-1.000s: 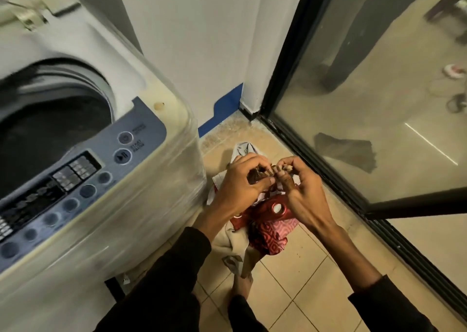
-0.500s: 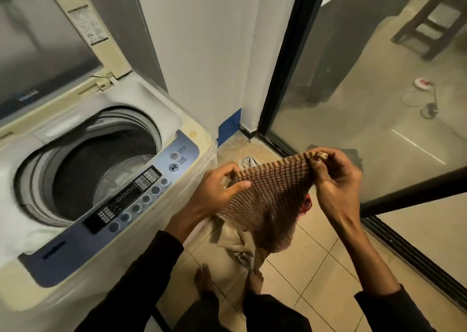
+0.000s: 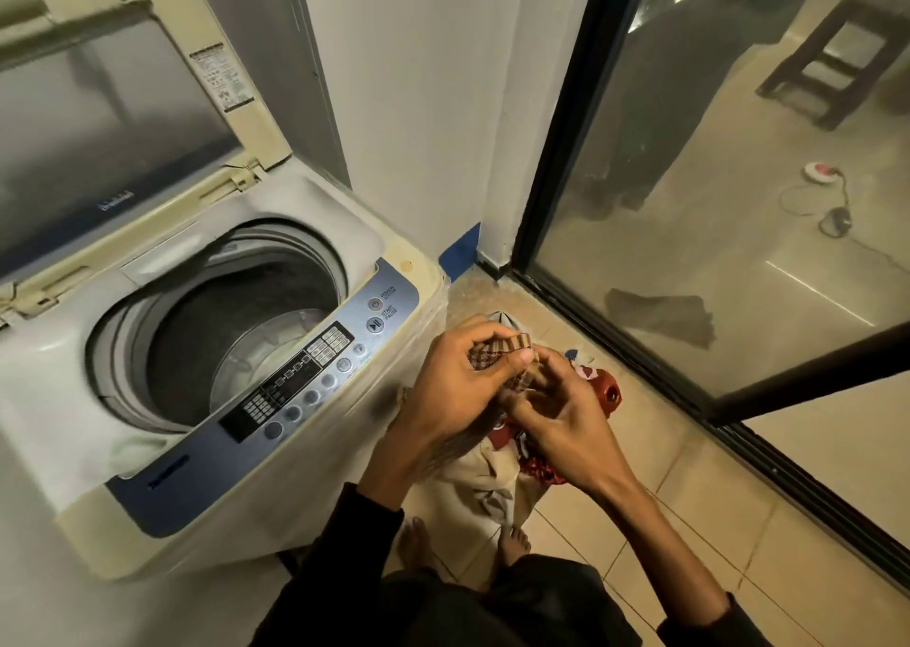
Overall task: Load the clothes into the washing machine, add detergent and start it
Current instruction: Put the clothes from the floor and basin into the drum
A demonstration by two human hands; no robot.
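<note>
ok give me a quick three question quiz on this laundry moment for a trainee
1. True or false: the washing machine lid is closed.
2. What do the left hand and right hand hold between them? A) a detergent bottle B) a checked cloth C) nothing
3. Fill in: the pile of clothes lies on the ____ beside the machine.

Key: 1 false, the lid stands open. 2 B, both hands grip it bunched up. 3 floor.
</note>
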